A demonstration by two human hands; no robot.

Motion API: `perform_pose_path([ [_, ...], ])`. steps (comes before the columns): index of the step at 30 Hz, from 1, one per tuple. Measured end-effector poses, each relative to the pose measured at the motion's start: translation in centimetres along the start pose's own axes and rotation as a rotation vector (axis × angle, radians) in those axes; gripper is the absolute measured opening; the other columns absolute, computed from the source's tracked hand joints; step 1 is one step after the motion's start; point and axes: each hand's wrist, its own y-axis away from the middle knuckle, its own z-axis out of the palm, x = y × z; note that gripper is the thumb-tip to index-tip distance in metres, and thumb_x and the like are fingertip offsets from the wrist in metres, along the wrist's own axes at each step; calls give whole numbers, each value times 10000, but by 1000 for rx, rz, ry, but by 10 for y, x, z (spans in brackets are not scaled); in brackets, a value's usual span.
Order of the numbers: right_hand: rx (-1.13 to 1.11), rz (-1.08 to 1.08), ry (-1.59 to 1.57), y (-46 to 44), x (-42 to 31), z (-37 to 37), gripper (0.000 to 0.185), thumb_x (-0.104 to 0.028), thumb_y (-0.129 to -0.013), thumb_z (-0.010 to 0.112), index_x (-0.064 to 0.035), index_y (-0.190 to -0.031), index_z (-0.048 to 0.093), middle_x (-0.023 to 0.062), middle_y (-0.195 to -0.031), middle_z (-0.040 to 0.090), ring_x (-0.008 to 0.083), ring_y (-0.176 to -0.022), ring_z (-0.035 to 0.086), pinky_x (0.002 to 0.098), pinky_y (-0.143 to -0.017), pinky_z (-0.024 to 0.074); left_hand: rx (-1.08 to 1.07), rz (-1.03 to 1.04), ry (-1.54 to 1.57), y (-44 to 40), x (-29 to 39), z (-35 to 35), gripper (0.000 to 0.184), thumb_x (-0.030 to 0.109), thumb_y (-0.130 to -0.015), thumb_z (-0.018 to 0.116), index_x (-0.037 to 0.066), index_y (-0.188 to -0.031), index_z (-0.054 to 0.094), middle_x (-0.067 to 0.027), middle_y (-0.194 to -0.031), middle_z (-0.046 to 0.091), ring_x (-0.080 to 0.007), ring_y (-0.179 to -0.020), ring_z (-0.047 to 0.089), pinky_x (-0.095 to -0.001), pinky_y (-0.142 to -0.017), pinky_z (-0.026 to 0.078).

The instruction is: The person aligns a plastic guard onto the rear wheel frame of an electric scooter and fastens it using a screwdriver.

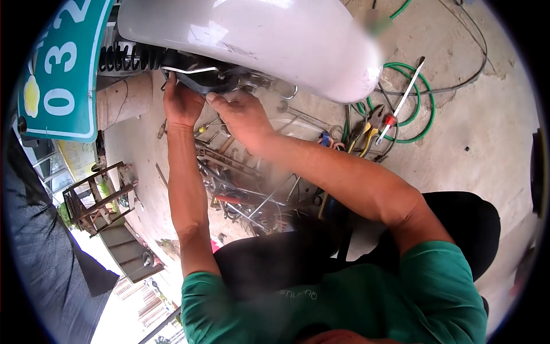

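My left hand (182, 106) reaches up under a black curved part (209, 86), with its thumb raised beside a thin silver metal strip (197, 70) and its other fingers partly hidden by the part. To its right, my right hand (243, 114) has its fingers curled, and its thumb and fingertips press on the lower edge of the same black part. A black coil spring (129, 58) lies to the left of the part. Above both hands extends a glossy pale body panel (269, 43). A green plate with white digits (63, 74) is at the upper left.
Wrenches and other metal tools (246, 195) lie in a heap on the concrete floor below my forearms. Yellow-handled pliers (366, 140), a white rod (404, 103) and a coiled green hose (427, 114) are at the right. A rusty metal frame (100, 198) stands at the left.
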Motion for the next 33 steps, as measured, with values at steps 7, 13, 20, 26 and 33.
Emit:
perform_pose_path([
  [7, 45, 16, 95, 6, -4, 0, 502, -466, -885, 705, 30, -958, 733, 164, -833, 728, 253, -801, 704, 362, -739, 534, 92, 52, -79, 2, -6, 10, 609, 442, -988, 569, 40, -1433, 464, -121, -1451, 530, -313, -1352, 470, -470, -1166, 328],
  [13, 6, 12, 23, 8, -3, 0, 493, -425, -912, 730, 37, -1076, 685, 94, -921, 720, 141, -810, 620, 286, -713, 495, 128, 54, -125, 5, -10, 20, 649, 462, -1008, 524, 21, -1469, 404, -144, -1494, 479, -332, -1375, 441, -487, -1181, 310],
  [20, 88, -37, 27, 7, -1, 4, 482, -437, -877, 721, 40, -945, 726, 142, -819, 726, 222, -794, 693, 342, -729, 530, 146, 60, -113, 1, -9, 12, 646, 458, -1008, 525, 11, -1461, 412, -151, -1489, 485, -334, -1366, 452, -489, -1178, 315],
  [26, 1, -35, 0, 5, 1, 2, 532, -470, -883, 749, 36, -1039, 697, 61, -841, 676, 135, -782, 592, 294, -702, 489, 95, 10, -35, -2, 0, -3, 612, 412, -964, 600, 13, -1411, 477, -143, -1428, 545, -330, -1322, 491, -481, -1157, 342],
  [33, -31, 41, -28, 8, -8, 1, 535, -489, -865, 759, 27, -995, 709, 62, -832, 669, 137, -802, 591, 298, -722, 488, 157, 22, -105, -1, 8, -5, 635, 456, -949, 605, 14, -1392, 498, -155, -1411, 555, -352, -1304, 501, -514, -1130, 356],
])
